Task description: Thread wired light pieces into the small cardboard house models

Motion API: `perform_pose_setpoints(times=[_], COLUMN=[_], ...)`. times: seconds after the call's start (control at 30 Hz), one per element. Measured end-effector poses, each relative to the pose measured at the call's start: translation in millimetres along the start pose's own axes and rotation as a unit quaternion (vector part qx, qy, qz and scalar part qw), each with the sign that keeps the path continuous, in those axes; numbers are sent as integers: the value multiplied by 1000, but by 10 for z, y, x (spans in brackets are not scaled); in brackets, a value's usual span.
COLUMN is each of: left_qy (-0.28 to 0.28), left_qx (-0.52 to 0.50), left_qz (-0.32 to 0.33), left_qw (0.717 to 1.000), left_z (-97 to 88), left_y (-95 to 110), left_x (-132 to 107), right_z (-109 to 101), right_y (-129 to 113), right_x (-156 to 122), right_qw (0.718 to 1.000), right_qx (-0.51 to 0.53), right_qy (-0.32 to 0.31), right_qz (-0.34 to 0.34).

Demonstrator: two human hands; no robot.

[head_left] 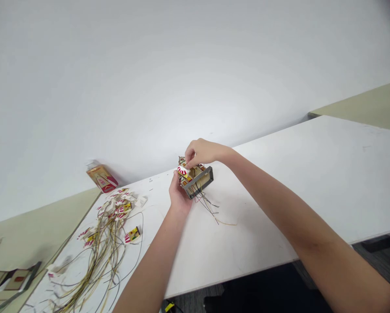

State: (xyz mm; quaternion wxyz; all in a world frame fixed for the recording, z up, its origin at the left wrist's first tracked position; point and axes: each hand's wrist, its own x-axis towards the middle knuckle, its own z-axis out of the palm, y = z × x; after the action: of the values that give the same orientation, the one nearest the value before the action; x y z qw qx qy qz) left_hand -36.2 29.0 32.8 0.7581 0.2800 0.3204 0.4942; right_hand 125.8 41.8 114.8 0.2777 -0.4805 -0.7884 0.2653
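Observation:
Near the wall, at mid-table, my left hand (179, 198) is wrapped round the side of a small model house (200, 179) with a grey frame base and beige walls with printed windows. The house is tilted, its open underside facing me, and several thin black and yellow wires (211, 208) trail out of it onto the table. From above, my right hand (201, 151) pinches a small red-and-white striped awning piece (183, 171) against the front wall of the house. My right fingertips are partly hidden behind the hand.
On the left of the white table (247, 234) lies a heap of striped awning pieces (118, 208) with long, tangled wires (100, 261). A tissue pack (102, 177) leans against the wall behind them. Another model part (12, 280) sits on the beige surface at far left.

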Motion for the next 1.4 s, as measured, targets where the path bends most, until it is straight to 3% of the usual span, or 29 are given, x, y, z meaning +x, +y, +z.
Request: perform_pose_setpoints(times=[0.27, 0.43, 0.8, 1.03, 1.27, 1.4], left_qy=[32, 24, 18, -25, 1, 9], left_qx=[31, 32, 15, -5, 7, 7], left_qz=[14, 16, 16, 36, 22, 22], left_qw=[999, 999, 1000, 999, 1000, 1000], left_z=[-30, -27, -45, -16, -21, -10], left_y=[-29, -24, 14, 21, 34, 35], left_x=[32, 33, 39, 39, 13, 3], right_z=[29, 26, -14, -5, 8, 4], right_y=[35, 75, 92, 96, 57, 56], right_x=[34, 41, 24, 29, 20, 21], right_qw=[999, 996, 986, 991, 993, 998], right_qx=[39, 68, 152, 118, 109, 49], right_qy=[-5, -42, -56, -49, -16, -1], right_qz=[-32, -32, -30, -40, -29, -41])
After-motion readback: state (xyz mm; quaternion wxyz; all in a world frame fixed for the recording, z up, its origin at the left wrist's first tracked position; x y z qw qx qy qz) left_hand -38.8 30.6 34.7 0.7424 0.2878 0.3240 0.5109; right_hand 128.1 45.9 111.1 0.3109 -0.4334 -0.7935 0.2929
